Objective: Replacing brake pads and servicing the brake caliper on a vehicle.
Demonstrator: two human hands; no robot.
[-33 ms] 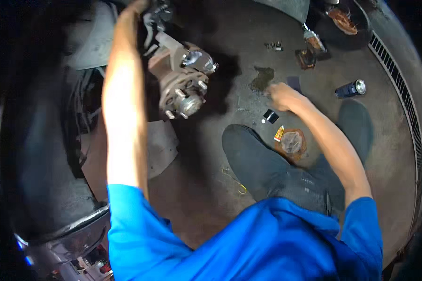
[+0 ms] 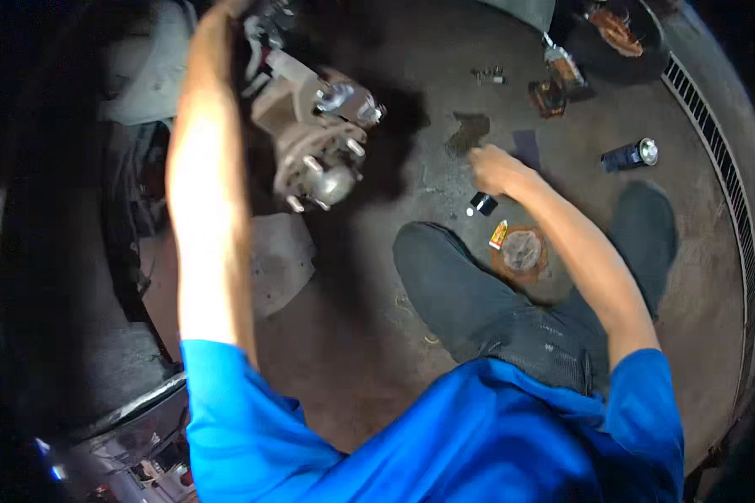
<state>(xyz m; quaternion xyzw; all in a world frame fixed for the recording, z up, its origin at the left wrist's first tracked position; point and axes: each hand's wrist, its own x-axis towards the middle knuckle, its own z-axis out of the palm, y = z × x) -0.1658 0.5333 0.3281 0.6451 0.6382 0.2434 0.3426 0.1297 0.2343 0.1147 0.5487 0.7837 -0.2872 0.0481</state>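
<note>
A bare wheel hub [image 2: 323,159] with several studs sticks out from the car's wheel arch at the upper left. My left arm reaches up beside it, and my left hand [image 2: 226,12] sits at the top edge against the parts above the hub, its fingers mostly hidden. My right hand [image 2: 495,168] is stretched out low over the concrete floor, fingers curled. It hovers just above a small black part [image 2: 482,203] and beside a dark stain [image 2: 468,130] and a dark square sheet [image 2: 526,147]. Whether it holds anything does not show.
My bent leg in dark trousers [image 2: 453,268] lies in the middle. Near it are a small yellow tube [image 2: 498,235] and a rusty round cap [image 2: 522,250]. Farther out lie a spray can [image 2: 629,153], loose bolts [image 2: 488,75] and brake pads [image 2: 549,92]. A drain grate [image 2: 721,168] curves along the right.
</note>
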